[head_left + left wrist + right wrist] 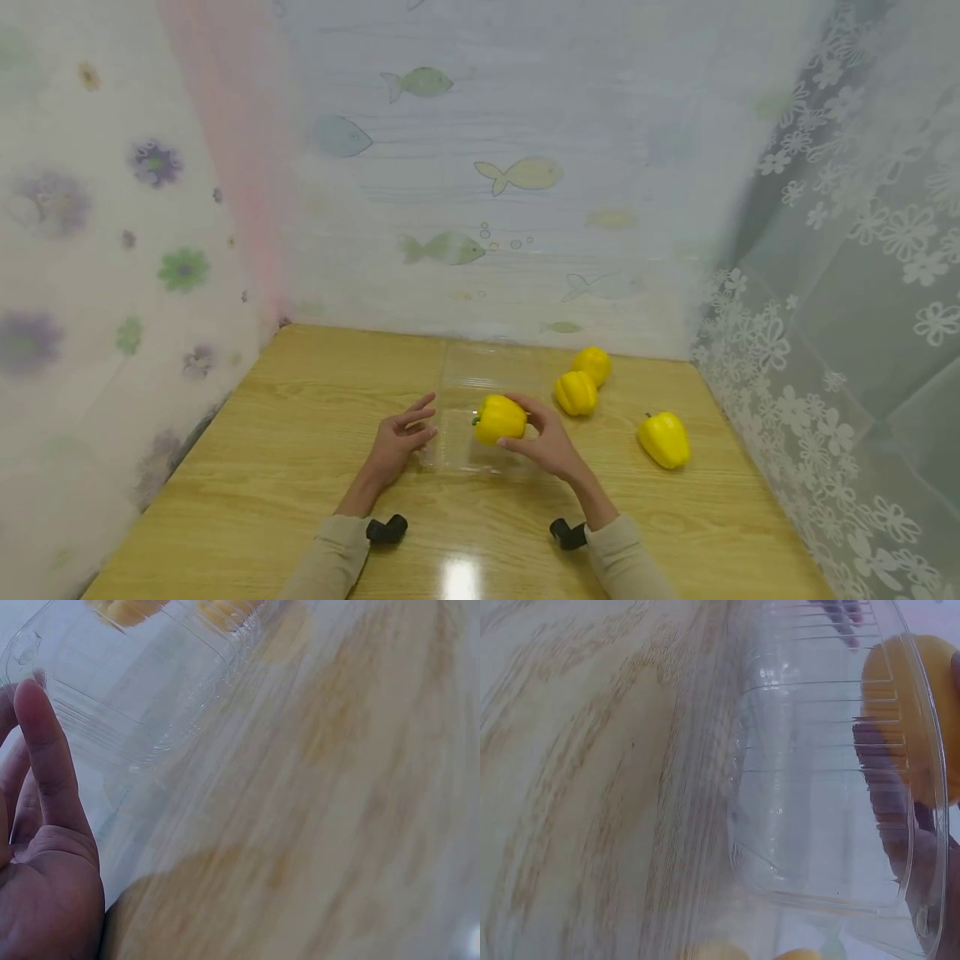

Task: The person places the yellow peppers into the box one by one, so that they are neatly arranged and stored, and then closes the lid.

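Note:
My right hand [551, 443] holds a yellow bell pepper [500, 419] between the thumb and fingers, its green stem pointing left. The pepper is over a clear plastic clamshell container [450, 450], whose lid [491, 367] is folded back to the far side. My left hand [396, 447] is beside the container's left edge with its fingers extended. In the left wrist view, the fingertip [34, 701] overlaps the rim. Through the clear wall [817, 810] in the right wrist view, the held pepper [915, 705] shows near the top edge.
Two yellow bell peppers, a nearer one [576, 393] and a farther one [592, 365], sit together right of the lid. Another yellow bell pepper [664, 440] lies farther right. Patterned curtains [525, 250] border the wooden table [300, 400] at the back and sides.

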The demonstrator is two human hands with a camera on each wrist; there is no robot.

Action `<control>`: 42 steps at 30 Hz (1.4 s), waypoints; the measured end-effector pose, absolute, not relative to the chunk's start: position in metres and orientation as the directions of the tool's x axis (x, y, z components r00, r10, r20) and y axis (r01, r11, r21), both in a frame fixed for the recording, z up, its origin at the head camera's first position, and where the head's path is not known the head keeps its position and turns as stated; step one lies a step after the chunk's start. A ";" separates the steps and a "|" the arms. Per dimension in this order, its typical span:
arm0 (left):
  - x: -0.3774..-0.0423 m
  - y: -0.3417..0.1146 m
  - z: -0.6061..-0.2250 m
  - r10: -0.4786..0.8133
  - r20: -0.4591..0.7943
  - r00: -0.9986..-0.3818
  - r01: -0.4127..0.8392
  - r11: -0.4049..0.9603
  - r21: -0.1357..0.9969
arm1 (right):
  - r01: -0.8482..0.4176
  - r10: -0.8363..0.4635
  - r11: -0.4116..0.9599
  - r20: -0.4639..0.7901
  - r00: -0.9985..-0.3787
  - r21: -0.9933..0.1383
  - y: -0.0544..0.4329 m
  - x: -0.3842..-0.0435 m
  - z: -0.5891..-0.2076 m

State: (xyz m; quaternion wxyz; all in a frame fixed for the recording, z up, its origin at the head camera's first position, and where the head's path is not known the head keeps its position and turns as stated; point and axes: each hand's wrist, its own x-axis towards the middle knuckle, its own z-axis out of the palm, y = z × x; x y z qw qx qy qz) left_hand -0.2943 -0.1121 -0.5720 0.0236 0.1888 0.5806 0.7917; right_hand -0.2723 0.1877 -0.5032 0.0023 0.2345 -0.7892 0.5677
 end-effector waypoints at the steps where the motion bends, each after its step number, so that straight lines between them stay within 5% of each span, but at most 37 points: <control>1: -0.294 -0.112 -0.572 0.256 0.272 -0.928 0.183 -0.324 0.928 | -0.368 -0.371 0.246 0.263 -0.891 -0.897 0.187 -0.272 -0.504; 42: -0.294 -0.112 -0.570 0.266 0.256 -0.929 0.179 -0.283 0.942 | -0.367 -0.510 0.308 0.174 -0.842 -0.878 0.154 -0.305 -0.515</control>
